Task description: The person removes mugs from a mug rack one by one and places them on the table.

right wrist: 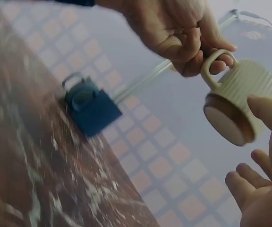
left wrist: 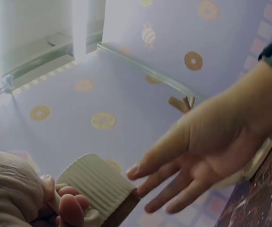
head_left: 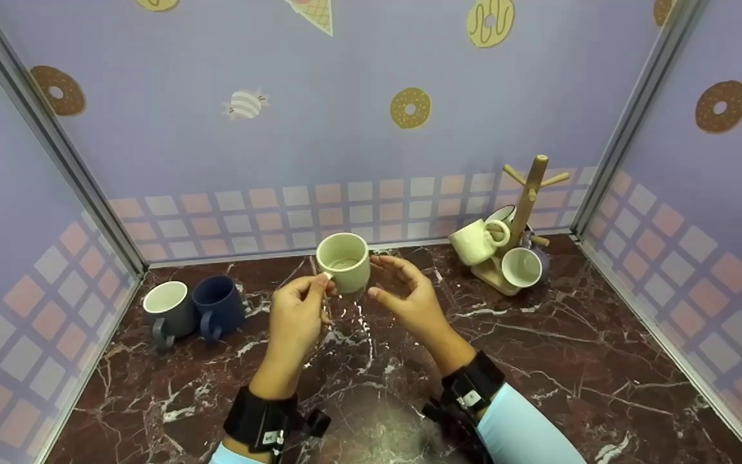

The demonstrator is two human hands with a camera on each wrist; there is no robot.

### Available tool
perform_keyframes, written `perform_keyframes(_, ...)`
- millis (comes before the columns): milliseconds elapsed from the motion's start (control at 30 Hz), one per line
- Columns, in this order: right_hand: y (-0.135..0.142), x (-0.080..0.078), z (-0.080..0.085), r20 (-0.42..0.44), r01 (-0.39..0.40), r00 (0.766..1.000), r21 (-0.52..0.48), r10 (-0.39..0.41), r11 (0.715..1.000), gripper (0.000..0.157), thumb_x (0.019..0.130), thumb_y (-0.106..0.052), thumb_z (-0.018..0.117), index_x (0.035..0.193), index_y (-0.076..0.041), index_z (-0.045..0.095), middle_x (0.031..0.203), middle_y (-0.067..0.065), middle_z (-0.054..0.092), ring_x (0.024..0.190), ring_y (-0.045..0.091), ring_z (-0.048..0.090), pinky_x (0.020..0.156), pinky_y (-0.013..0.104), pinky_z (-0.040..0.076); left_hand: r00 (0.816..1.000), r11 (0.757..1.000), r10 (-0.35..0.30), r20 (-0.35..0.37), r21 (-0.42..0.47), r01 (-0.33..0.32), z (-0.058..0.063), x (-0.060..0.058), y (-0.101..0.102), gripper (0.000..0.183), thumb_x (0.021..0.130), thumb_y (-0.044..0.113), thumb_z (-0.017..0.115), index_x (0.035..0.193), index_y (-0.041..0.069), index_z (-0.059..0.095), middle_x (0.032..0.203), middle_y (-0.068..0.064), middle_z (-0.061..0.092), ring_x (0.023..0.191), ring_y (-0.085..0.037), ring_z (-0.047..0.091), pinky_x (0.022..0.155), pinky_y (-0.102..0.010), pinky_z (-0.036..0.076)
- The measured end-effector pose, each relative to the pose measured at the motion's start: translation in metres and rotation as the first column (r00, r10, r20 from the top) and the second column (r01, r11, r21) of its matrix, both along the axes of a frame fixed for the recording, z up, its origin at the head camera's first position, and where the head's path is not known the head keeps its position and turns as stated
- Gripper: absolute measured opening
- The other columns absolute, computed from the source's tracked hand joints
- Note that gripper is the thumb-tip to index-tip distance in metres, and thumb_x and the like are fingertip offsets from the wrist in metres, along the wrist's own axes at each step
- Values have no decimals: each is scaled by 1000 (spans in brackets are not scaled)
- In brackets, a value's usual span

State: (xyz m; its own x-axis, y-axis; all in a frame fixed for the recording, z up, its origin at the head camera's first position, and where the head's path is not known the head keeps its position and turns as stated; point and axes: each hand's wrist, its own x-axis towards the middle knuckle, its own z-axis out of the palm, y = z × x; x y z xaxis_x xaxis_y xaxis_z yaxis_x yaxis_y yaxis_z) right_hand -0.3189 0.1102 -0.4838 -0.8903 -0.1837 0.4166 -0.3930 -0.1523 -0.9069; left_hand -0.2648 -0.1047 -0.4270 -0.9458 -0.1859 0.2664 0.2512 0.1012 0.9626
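A cream mug (head_left: 353, 278) is held up above the table, its mouth tipped toward the head camera. The right wrist view shows the ribbed side of this mug (right wrist: 249, 85) and a brown band at its base. My left hand (head_left: 297, 316) pinches the mug's handle (right wrist: 210, 71) between thumb and fingers. On the mug's other side is my right hand (head_left: 416, 303), its fingers spread and loosely bent. Those fingertips are close beside the mug's wall; whether they touch it, I cannot tell.
A grey mug (head_left: 178, 316) and a navy mug (head_left: 221, 308) stand at the left. At the back right rises a wooden mug tree (head_left: 529, 193) bearing a cream mug (head_left: 471, 243), a white-lined mug (head_left: 522, 267) and a partly hidden one. Patterned walls (head_left: 345, 142) enclose the dark marbled table (head_left: 564, 348).
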Motion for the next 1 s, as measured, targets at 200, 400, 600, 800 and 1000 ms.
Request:
perform_keyframes(200,-1,6,-5,-116,108,990,236,-83,966,52,107,-13,79,156,-4,65,165,14,65,156,40,59,132,54,50,986,986,165,6,-39,-164,-16,-15,-24,31,114,16,70,103,-11,81,97,-24,81,49,-5,61,47,-16,52)
perform_keyframes(400,-6,12,-11,-236,171,970,517,-53,839,58,112,-36,73,164,-13,60,178,3,52,165,30,50,140,54,37,958,959,280,65,-75,-275,-31,-28,-50,32,114,17,69,103,-11,81,103,-30,81,50,-4,64,49,-16,54)
perform_keyframes(600,-13,19,-14,-235,131,970,733,68,667,71,114,-56,61,174,-21,46,187,-8,30,175,28,33,142,59,30,943,946,316,103,-112,-305,-50,-38,-74,32,114,17,68,100,-9,81,101,-27,83,52,-10,66,50,-20,54)
perform_keyframes(800,-23,26,-19,-191,77,967,849,169,523,77,113,-65,53,178,-28,37,189,-17,15,179,25,20,141,60,30,942,950,304,139,-112,-290,-85,-60,-96,29,111,16,71,91,-2,82,90,-18,83,50,-15,68,47,-24,54)
perform_keyframes(1000,-29,30,-27,-195,68,952,885,235,461,82,112,-72,47,181,-29,30,190,-14,11,179,24,16,142,59,28,913,930,345,218,-214,-300,-77,-46,-94,33,115,17,64,103,-9,81,107,-30,80,56,-13,72,51,-20,53)
